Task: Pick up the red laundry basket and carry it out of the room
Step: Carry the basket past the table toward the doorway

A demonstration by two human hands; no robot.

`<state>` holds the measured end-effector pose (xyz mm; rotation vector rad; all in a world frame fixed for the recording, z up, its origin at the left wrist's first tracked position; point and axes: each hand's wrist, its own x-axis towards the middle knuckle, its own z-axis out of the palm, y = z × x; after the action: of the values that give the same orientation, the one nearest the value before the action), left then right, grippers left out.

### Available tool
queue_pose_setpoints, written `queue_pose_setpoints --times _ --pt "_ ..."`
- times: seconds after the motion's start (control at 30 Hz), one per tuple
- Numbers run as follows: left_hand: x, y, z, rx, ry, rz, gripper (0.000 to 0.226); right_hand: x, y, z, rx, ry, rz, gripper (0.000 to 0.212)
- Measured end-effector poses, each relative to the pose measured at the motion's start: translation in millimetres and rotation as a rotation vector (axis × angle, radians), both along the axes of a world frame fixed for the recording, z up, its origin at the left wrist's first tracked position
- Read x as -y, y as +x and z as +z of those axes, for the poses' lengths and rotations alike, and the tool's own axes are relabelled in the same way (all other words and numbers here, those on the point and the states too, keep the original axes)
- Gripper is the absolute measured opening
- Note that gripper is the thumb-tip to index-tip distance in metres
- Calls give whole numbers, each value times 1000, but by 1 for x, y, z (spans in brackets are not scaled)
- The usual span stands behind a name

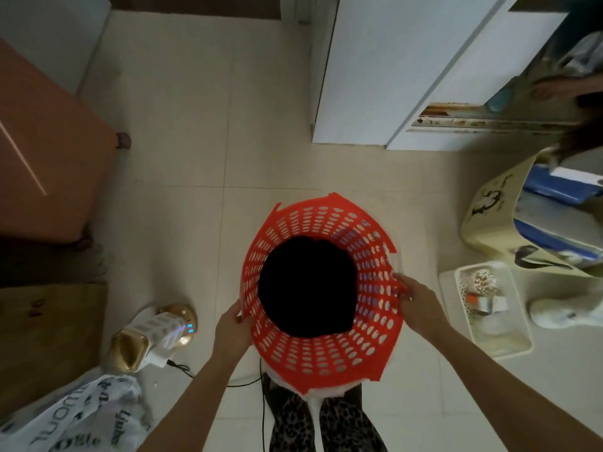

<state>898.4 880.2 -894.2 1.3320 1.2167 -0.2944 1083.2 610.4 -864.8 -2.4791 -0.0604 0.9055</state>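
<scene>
The person is holding the red laundry basket in front of the body, directly over the legs, with its open mouth facing up toward the camera. The left hand is gripping the rim on 1 side, fingers curling over the edge, and the right hand is clasping the opposite rim, so the 2 grips are balancing the load between them. A dark bundle is sitting low in the basket, which is probably why both hands are being used. Whether the base is touching the tiled floor cannot be told, since the basket is hiding it. The lift looks under way or just done; carrying out is still ahead. A black cable is trailing by the feet and could be snagging a step.
</scene>
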Motion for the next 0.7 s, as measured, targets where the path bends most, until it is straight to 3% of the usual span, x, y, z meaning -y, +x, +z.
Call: queue_pose_setpoints --times 0.7 --pt "16 -2 -129 -65 -7 -104 20 15 -13 -120 -138 -22 -86 40"
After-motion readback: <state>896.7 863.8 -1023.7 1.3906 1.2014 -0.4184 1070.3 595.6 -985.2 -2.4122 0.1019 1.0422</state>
